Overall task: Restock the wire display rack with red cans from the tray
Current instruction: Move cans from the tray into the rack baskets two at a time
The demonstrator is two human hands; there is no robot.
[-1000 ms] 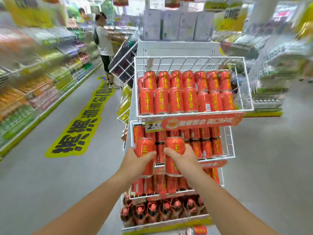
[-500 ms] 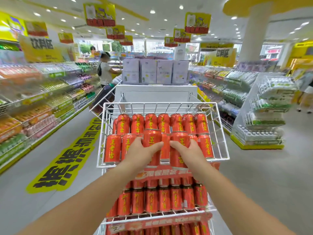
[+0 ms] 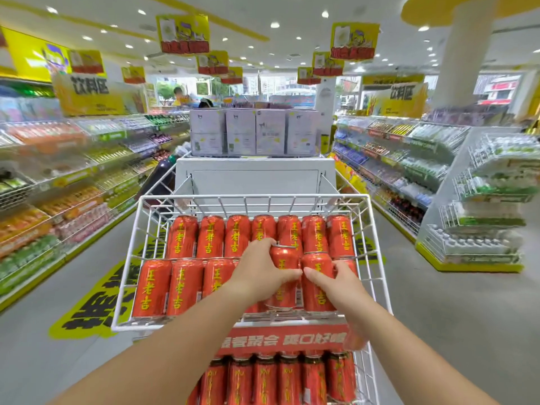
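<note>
The white wire display rack fills the middle of the view, its top basket holding two rows of red cans with yellow characters. My left hand is wrapped around one red can in the front row, right of centre. My right hand grips the red can beside it on the right. Both cans stand upright inside the basket. A lower shelf shows more red cans beneath a red banner. No tray is in view.
Stocked drink shelves line the aisle on the left, and more shelves on the right. A white wire stand holds green-labelled bottles at right. White boxes sit on a cabinet behind the rack. A yellow floor sticker lies at left.
My hands lifted the two cans from the lower shelves up to the top basket and moved them right into its front row. The view tilted upward.
</note>
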